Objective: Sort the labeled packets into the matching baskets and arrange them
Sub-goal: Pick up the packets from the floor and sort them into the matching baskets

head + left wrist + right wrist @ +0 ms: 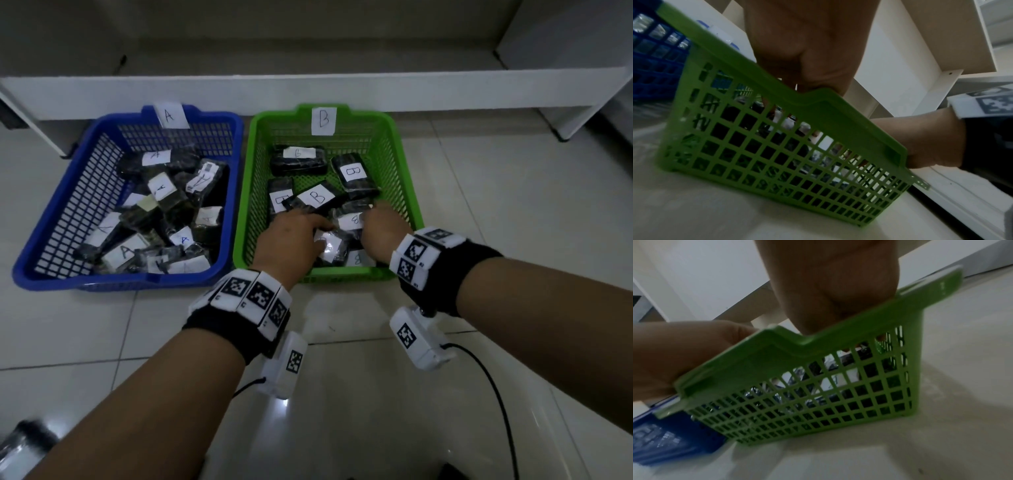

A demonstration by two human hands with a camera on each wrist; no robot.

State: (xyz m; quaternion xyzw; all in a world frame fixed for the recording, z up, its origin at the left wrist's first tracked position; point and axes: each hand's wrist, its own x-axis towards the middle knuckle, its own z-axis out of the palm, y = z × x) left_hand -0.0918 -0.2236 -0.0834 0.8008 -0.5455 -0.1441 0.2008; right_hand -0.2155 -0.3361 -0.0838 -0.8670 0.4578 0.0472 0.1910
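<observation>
Packets labelled B [351, 173] are being handled inside the green basket [404, 192], which is standing on the tiled floor [513, 212] just right of the blue basket [68, 205], where packets marked A [161, 186] are lying heaped. Both hands are being worked at the near end of the green basket: the left hand [291, 233] is being laid over a packet with a white label [330, 248], fingers bent down onto it, and the right hand [383, 228] is being curled over another B packet [352, 219]; whether either is being truly gripped cannot be told, the fingertips being hidden. The far B packets are being left skewed and overlapping. Slippery wrappers are probably being dealt with, so a neighbouring packet could be dragged askew or flipped label-down while one is being straightened.
</observation>
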